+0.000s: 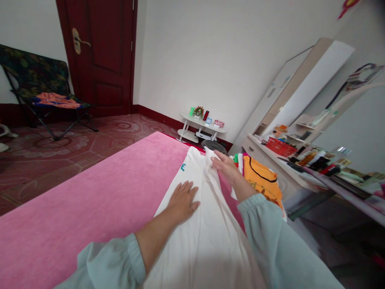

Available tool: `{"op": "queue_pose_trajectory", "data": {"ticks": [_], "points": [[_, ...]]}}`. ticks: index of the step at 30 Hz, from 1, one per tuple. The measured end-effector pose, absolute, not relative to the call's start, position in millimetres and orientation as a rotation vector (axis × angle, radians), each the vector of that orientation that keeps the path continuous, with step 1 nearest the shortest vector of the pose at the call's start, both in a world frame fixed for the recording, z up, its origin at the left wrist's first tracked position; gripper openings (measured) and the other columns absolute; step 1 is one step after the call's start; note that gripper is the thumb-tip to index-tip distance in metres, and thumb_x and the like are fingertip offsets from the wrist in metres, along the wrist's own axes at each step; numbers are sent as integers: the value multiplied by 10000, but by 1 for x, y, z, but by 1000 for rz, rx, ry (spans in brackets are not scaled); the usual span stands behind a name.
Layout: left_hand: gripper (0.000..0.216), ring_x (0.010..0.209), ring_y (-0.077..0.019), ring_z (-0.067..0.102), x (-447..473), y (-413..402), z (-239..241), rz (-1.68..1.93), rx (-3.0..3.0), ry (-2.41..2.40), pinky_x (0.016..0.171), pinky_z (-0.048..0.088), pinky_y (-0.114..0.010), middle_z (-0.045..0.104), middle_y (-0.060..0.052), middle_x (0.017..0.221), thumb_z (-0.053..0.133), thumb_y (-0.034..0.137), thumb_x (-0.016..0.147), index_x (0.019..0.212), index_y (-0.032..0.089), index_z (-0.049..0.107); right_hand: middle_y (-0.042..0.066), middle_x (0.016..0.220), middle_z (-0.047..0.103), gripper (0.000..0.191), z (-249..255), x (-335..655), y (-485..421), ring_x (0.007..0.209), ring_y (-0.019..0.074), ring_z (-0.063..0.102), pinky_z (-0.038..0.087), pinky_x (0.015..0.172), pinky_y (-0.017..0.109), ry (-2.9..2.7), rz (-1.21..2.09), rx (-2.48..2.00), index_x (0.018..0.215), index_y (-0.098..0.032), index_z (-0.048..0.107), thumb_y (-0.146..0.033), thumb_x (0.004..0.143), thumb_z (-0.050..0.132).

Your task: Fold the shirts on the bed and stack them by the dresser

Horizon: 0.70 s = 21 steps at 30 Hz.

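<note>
A long white shirt [204, 237] lies stretched over a pink bed cover, its near end running out of the bottom of the view. A teal letter E shows at its left edge near the far end. My left hand [184, 202] rests flat on the cloth with its fingers spread. At the far right corner, my right hand [225, 164] pinches a raised fold of the shirt between thumb and fingers. Right of that hand lies a pile of clothes with an orange top [261, 176] uppermost.
The pink bed cover [114, 192] spreads to the left. Past its far edge are a round dark stool [214, 146] and a low white shelf [201, 121] with small items. A dressing table with a red basket [280, 147] stands right. A folding chair [39, 80] is by the door.
</note>
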<state>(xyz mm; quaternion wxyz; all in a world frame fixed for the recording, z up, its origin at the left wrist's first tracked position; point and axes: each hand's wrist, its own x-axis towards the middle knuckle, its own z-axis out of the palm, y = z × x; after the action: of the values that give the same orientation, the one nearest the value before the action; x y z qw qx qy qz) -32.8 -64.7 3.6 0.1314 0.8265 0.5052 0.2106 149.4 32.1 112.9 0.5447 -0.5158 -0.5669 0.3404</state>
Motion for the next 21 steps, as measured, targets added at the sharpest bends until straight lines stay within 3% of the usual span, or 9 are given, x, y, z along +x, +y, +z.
{"op": "queue_pose_trajectory", "data": {"ticks": [4, 8, 11, 13, 16, 18, 21], "points": [[569, 1399, -255, 245, -35, -64, 5, 602, 2392, 1453, 1149, 160, -438, 317, -98, 1508, 444, 443, 877, 1389, 198, 404, 93, 1088, 671, 552, 112, 160, -18, 1018, 218, 607, 459, 918, 372, -1588, 888, -1297, 1074, -157, 660, -450, 614, 747], [544, 1390, -265, 264, -34, -64, 6, 610, 2398, 1456, 1148, 160, -439, 342, -112, 1493, 452, 433, 874, 1358, 184, 445, 109, 929, 700, 487, 83, 213, -93, 867, 245, 639, 488, 814, 376, -1686, 762, -1650, 941, -119, 679, -472, 609, 730], [528, 1385, -261, 276, -33, -64, 6, 627, 2406, 1471, 1148, 162, -433, 354, -110, 1487, 446, 427, 878, 1347, 185, 457, 77, 854, 688, 474, 62, 240, -161, 789, 223, 640, 492, 721, 331, -1890, 720, -1848, 1013, -123, 643, -463, 683, 673], [512, 1383, -254, 282, -32, -64, 5, 626, 2407, 1486, 1144, 172, -434, 366, -94, 1483, 450, 426, 877, 1338, 204, 463, 48, 800, 682, 508, 54, 246, -203, 707, 207, 636, 483, 644, 300, -1965, 679, -1940, 1099, -162, 609, -413, 665, 691], [501, 1382, -249, 284, -31, -64, 5, 618, 2412, 1501, 1140, 183, -435, 376, -82, 1478, 458, 427, 875, 1330, 219, 469, 56, 876, 698, 556, 49, 243, -245, 709, 214, 650, 477, 620, 284, -2026, 558, -1942, 1140, -252, 577, -265, 601, 712], [495, 1381, -245, 285, -31, -64, 4, 620, 2417, 1506, 1140, 183, -432, 377, -80, 1477, 455, 426, 876, 1326, 222, 472, 61, 880, 698, 459, 51, 235, -256, 734, 223, 657, 473, 623, 280, -2051, 537, -1917, 1045, -272, 595, -191, 600, 668], [484, 1374, -242, 300, -31, -65, 4, 641, 2420, 1497, 1138, 188, -433, 387, -79, 1471, 455, 422, 879, 1321, 228, 478, 28, 749, 656, 169, 63, 214, -253, 692, 186, 631, 443, 586, 244, -1986, 693, -1892, 806, -236, 560, -177, 652, 593]]}}
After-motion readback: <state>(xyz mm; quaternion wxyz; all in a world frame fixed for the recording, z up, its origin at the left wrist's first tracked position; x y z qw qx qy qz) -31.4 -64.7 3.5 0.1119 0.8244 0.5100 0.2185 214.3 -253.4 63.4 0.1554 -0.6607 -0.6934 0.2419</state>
